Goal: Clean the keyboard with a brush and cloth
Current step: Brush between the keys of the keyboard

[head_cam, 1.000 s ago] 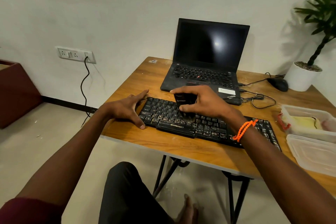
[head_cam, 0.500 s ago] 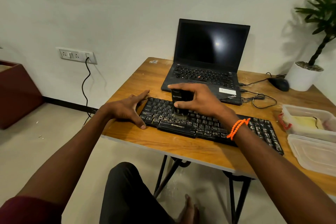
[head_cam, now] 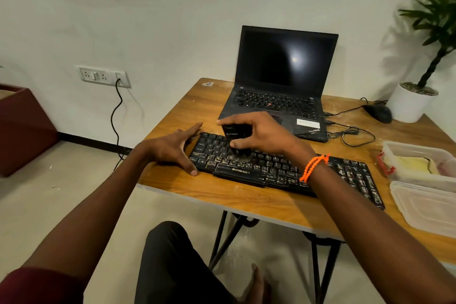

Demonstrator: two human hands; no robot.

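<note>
Right hand (head_cam: 261, 134) grip clenched around the black brush (head_cam: 234, 134), bristles down on the left-centre keys of the keyboard (head_cam: 283, 168), which lies across the bench (head_cam: 246, 200) at mid-frame; left hand (head_cam: 176, 149) open, fingers splayed, braced against the keyboard's left end. I judge the risk: a hard stroke could skid the keyboard rightward toward the plastic container (head_cam: 417, 163), or flick dust onto the laptop (head_cam: 278, 91) behind. Right wrist arched over the keys, forearm entering from lower right; no cloth identifiable.
</note>
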